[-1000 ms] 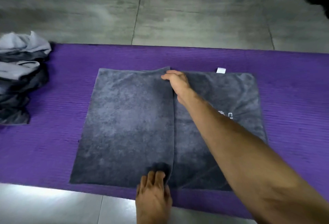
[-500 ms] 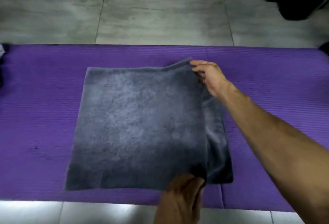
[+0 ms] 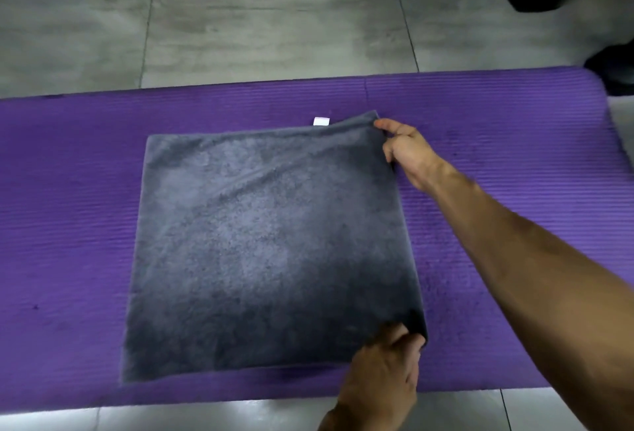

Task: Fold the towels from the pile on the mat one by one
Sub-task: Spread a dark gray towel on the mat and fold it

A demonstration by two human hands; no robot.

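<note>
The grey towel [image 3: 271,242] lies folded in half on the purple mat [image 3: 514,156]. The right hand [image 3: 410,153] pinches its far corner between thumb and fingers, and the left hand [image 3: 384,369] pinches the near corner. To finish the fold well, the person should probably lower both pinched corners until the edges beneath the fingertips align, then flatten the wrinkle beside the right fingers.

I see a dark grey towel [image 3: 267,245] with a small white tag [image 3: 321,121] lying on a purple mat [image 3: 68,225] ribbed in fine stripes, over a floor [image 3: 274,19] of mottled grey tiles with dark joints.
</note>
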